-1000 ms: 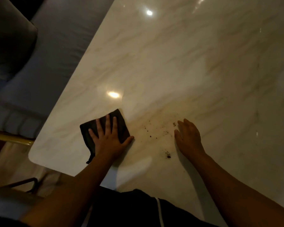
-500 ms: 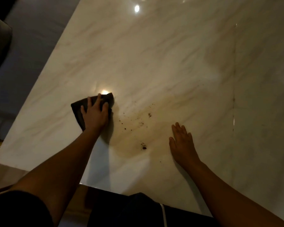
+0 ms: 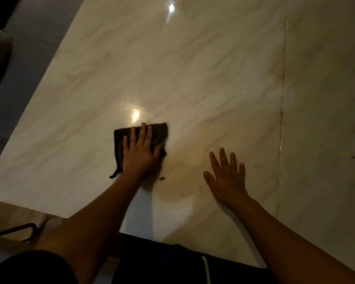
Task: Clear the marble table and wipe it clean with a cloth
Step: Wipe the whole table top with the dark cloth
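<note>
As I look down through the head camera, my left hand [image 3: 140, 155] lies flat on the dark square cloth [image 3: 159, 132], fingers [image 3: 143, 133] straight and close together, pressing it onto the glossy cream marble worktop [image 3: 193, 68]. The hand is not clutching the fabric. Palm and fingers cover the middle and near part of the cloth, while its far edge and left side stick out from under the hand. A thin loose tail trails toward me from its near left corner.

The cloth sits well in from the worktop's left edge, toward the near side of the slab. Just beyond the cloth's far edge a bright lamp reflection [image 3: 135, 115] glares off the polish.

To the right of the cloth and apart from it, my right hand [image 3: 226, 181] rests palm down on the bare marble, fingers spread and relaxed, holding nothing. Between the cloth and that hand spreads a brownish smear [image 3: 182, 187]; the picture is dim and soft, so I cannot tell whether it is wet or dry.

A small clump of dark crumbs [image 3: 162, 178] lies just by the cloth's near right corner, and a few finer specks [image 3: 173, 121] sit off its far right corner. Well to the right of the cloth, past the right hand, a thin dark seam [image 3: 282, 119] runs across the worktop away from me, and a lone dark speck [image 3: 353, 157] lies beyond it. Nearer me than the cloth, black clothing [image 3: 162, 263] shows below the worktop's edge.
</note>
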